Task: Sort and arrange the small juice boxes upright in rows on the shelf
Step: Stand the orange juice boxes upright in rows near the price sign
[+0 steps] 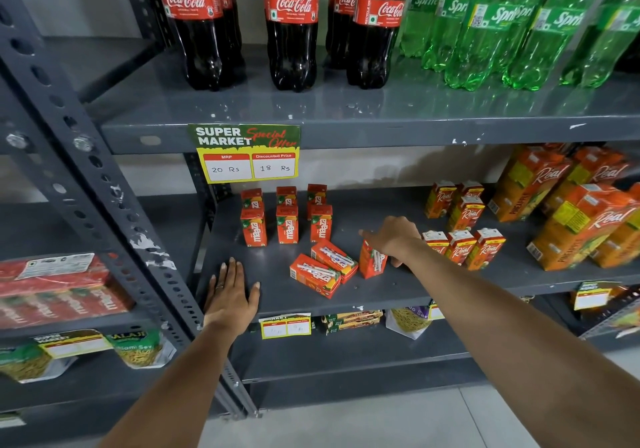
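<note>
Several small orange Maaza juice boxes [286, 223] stand upright in rows at the back left of the grey middle shelf [433, 285]. Two more Maaza boxes [316, 276] lie flat on their sides near the front, straws facing up. My right hand [393, 236] grips the top of another small Maaza box [372, 262], which stands tilted just right of the lying pair. My left hand [231, 291] rests flat, fingers spread, on the shelf's front left edge and holds nothing.
Small Real juice boxes [462, 246] stand right of my right hand, with large Real pineapple cartons [581, 226] further right. Cola bottles [292, 25] and green Sprite bottles [498, 25] fill the shelf above. A price sign [247, 153] hangs from that shelf's edge. Snack packets lie below.
</note>
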`<state>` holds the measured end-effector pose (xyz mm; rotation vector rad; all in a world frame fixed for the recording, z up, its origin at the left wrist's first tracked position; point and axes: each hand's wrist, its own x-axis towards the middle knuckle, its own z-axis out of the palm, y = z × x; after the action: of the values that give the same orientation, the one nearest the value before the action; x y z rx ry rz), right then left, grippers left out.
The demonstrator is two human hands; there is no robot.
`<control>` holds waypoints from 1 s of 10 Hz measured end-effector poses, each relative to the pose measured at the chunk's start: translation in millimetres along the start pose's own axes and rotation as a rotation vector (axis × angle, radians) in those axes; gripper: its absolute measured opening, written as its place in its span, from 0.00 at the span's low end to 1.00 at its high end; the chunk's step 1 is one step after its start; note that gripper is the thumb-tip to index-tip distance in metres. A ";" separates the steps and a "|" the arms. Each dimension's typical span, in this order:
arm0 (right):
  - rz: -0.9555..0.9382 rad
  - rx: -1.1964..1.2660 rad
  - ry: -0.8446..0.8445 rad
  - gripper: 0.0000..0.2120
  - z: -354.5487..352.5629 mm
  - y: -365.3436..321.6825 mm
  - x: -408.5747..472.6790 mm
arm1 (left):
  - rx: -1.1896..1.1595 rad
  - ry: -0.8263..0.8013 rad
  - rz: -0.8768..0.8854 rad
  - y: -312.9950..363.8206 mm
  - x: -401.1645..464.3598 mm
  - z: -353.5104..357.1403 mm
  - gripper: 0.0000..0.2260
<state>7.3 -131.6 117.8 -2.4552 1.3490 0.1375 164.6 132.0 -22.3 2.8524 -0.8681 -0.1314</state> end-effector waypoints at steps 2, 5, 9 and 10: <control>-0.077 0.040 -0.057 0.16 -8.6 -2.6 0.0 | -0.013 0.002 0.007 -0.5 0.4 0.8 0.30; -0.150 -0.066 -0.110 0.18 -8.6 -2.0 -0.7 | -0.006 0.002 0.008 -1.2 1.3 2.1 0.30; -0.357 -0.113 -0.232 0.27 -23.4 8.9 3.8 | 0.004 0.002 0.011 -2.0 1.9 2.8 0.30; -0.436 -0.141 -0.253 0.25 -24.0 13.7 8.2 | -0.002 0.001 0.011 -2.2 2.5 3.4 0.30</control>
<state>-1.5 -153.1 135.1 -2.6731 0.7032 0.4299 167.4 131.9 -26.1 2.8456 -0.8825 -0.1297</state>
